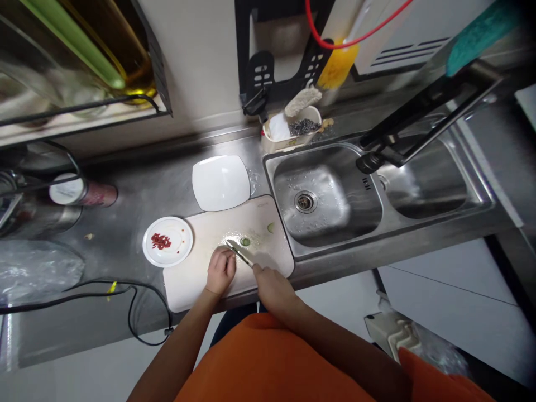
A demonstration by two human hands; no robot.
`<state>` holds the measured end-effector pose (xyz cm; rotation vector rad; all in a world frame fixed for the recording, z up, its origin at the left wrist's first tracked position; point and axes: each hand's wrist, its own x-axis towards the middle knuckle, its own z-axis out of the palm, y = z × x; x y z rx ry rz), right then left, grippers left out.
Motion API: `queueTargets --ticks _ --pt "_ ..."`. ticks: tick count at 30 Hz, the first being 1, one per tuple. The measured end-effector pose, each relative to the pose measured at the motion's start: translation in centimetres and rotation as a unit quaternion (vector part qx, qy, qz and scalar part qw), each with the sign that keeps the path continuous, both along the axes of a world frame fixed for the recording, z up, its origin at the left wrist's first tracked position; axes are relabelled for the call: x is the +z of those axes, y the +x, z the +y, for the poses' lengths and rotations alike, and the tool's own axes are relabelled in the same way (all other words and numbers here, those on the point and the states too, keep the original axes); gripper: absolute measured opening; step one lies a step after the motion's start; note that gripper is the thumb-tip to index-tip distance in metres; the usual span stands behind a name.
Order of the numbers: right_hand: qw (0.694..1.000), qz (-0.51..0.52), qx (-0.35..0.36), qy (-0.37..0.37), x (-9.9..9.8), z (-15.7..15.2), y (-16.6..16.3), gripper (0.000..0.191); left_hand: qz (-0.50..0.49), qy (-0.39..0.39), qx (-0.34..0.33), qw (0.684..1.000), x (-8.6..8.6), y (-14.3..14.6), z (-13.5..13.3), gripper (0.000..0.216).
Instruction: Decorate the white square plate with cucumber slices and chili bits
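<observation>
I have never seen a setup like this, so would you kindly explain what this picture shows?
There is no machine here: these are a person's two bare hands, filmed by a head-worn camera looking forward and down. The right hand grips a knife at a pale cutting board. The left hand is curled beside the blade; whether it holds anything is hidden. Green pieces lie on the board. A square white plate sits at its far edge, a round white plate with red pieces to the left, and a double sink to the right.
</observation>
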<state>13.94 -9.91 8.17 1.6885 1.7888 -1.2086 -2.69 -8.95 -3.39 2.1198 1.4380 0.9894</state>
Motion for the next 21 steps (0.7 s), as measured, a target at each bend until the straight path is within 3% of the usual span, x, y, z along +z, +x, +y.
queueTargets --ticks 11,21 --pt "0.999 0.021 -0.019 0.037 -2.8 0.3 -0.9 0.039 -0.001 -0.008 0.0 1.0 -0.1 0.0 -0.1 0.011" --pt "0.999 -0.004 -0.008 0.046 -1.3 -0.1 0.7 0.038 0.011 -0.008 0.005 1.0 -0.1 0.0 0.0 0.012"
